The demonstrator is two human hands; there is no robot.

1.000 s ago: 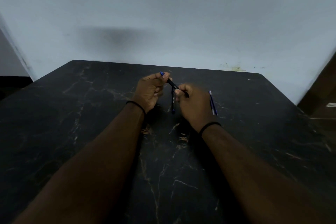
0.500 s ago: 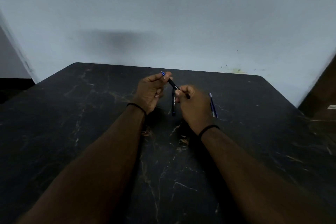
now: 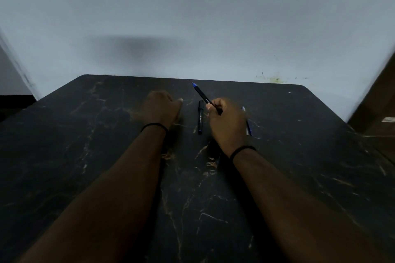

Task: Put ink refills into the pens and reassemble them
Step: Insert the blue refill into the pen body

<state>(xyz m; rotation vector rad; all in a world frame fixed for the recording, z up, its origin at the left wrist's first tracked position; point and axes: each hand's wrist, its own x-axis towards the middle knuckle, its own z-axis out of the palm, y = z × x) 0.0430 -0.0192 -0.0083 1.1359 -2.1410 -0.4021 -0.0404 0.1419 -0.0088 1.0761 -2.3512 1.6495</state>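
Note:
My right hand [image 3: 226,124] grips a black pen [image 3: 202,95] with a blue tip that points up and to the far left. My left hand [image 3: 161,109] rests on the black marble table [image 3: 85,156] to the left, fingers curled, holding nothing I can see. Between the hands a second black pen [image 3: 200,119] lies flat, pointing away from me. A thin blue and white refill [image 3: 248,128] lies on the table just right of my right hand, partly hidden behind it.
A pale wall rises right behind the table's far edge. A brown piece of furniture [image 3: 376,113] stands at the right, beside the table's corner. Both forearms stretch over the near half of the table.
My left hand has let go of the pen's blue end and moved left, down to the table. My right hand keeps the pen, now held alone.

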